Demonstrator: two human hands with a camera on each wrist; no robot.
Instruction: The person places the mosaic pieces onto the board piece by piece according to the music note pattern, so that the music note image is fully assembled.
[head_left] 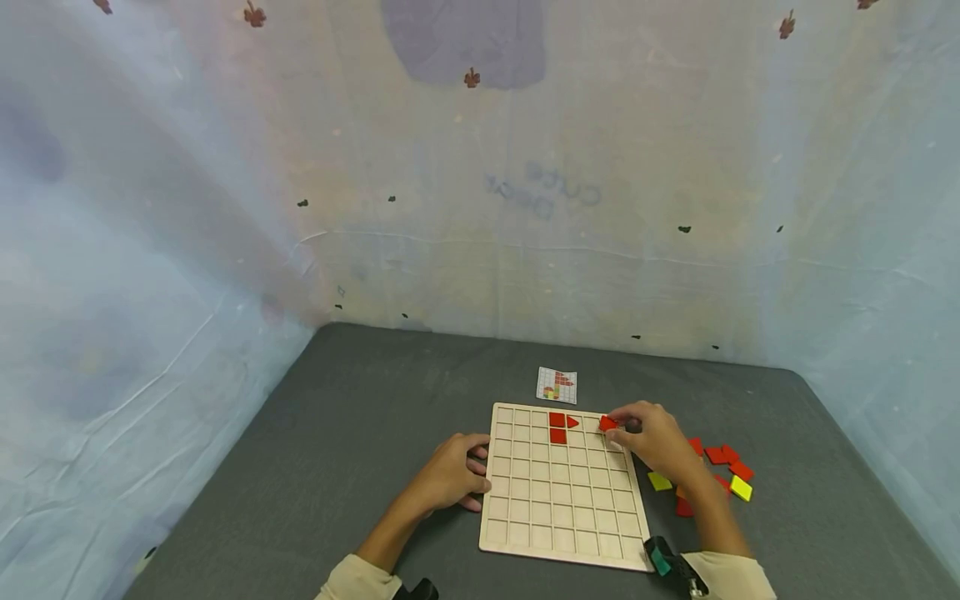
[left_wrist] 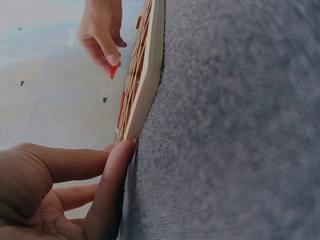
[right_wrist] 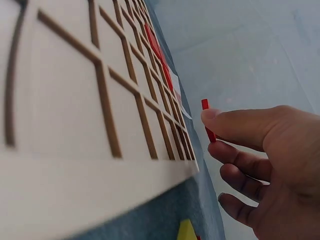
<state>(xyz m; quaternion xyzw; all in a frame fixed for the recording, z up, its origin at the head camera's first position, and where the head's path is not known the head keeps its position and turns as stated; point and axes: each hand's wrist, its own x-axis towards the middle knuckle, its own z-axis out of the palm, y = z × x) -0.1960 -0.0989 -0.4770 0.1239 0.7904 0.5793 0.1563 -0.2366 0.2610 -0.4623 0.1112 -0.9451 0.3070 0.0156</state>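
Observation:
A light wooden grid board (head_left: 525,500) lies on the dark grey table. My left hand (head_left: 450,473) holds its left edge, where the thumb and a finger (left_wrist: 120,165) meet the rim. My right hand (head_left: 652,437) pinches a red tile (right_wrist: 208,122) between thumb and index finger, above the board's far right corner. Two red square tiles (head_left: 557,436) and a red triangle tile (head_left: 572,422) sit in the board's upper cells. Past the far edge lies a small card (head_left: 557,386) printed with a coloured grid pattern.
Right of the board, several loose red tiles (head_left: 741,470) lie scattered, partly behind my right forearm. Among them are a yellow tile (head_left: 741,488) and another yellow tile (head_left: 660,481). A pale patterned sheet (head_left: 480,275) hangs behind the table (head_left: 360,433).

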